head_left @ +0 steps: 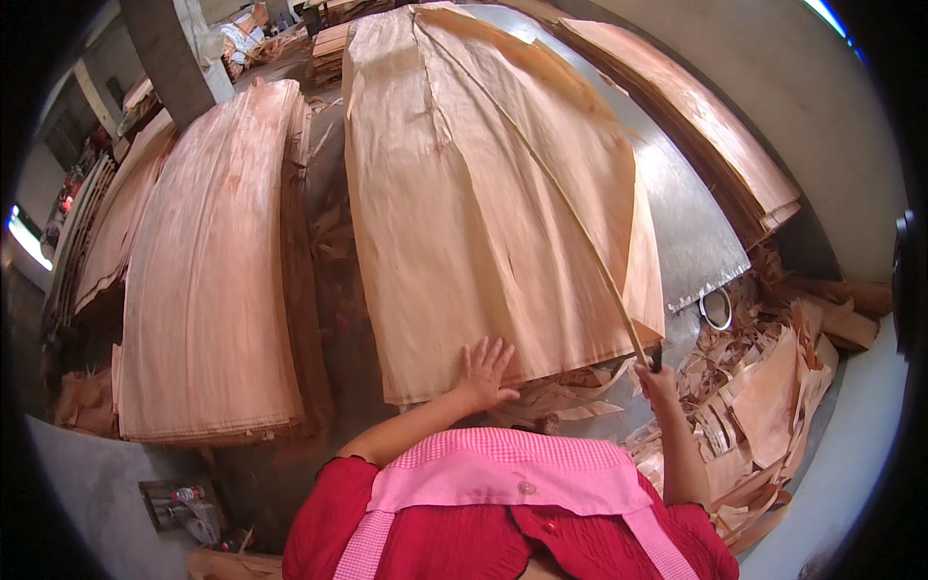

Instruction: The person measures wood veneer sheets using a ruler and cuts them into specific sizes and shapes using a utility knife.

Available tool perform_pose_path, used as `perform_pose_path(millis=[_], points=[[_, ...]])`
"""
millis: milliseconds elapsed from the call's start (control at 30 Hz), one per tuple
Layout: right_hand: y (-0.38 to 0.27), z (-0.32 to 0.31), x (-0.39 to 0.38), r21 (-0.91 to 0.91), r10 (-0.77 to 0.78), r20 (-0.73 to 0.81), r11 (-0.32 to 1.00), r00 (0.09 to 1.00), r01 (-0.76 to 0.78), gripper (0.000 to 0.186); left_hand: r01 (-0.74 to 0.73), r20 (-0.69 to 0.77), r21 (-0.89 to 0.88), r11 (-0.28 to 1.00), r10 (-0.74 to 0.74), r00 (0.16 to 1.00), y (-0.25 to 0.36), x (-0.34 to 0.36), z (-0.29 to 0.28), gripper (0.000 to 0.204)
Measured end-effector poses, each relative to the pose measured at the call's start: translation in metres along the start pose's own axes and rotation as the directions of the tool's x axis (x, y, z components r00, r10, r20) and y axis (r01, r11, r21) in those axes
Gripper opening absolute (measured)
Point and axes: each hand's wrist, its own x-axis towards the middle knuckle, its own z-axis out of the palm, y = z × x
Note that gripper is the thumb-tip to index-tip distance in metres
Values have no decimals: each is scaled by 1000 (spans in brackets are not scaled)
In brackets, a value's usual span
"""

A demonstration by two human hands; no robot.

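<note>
Workshop point(773, 106) with veneer about, left grip point(485, 372) spread flat, grasping nothing, on the wide veneer sheet point(435, 242) beneath it, right grip point(658, 382) closed round a long stick point(569, 206) slanting away over that sheet; light, even palm pressure should help avoid tearing.

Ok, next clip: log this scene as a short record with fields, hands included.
Left hand: spread flat on a large thin wood sheet
Right hand: closed around the near end of a long thin stick
Stick: lies lengthwise over the sheet
Left side: stack of similar sheets
Right side: shiny metal surface, torn wood scraps
</note>
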Motion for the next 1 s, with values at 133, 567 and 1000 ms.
perform_pose_path(millis=[133,567,1000], points=[[19,-18,94,-366,-280,-43,898,959,246,25,146,-109,23,989,-142,984,25,2,20,90],[13,-86,204,-779,-232,-131,626,964,45,53,306,-459,202,930,-186,869,66,8,46,44],[-37,-177,268,-770,-279,-140,634,950,72,35,263,-548,212,941,-109,829,134,76,35,38]])
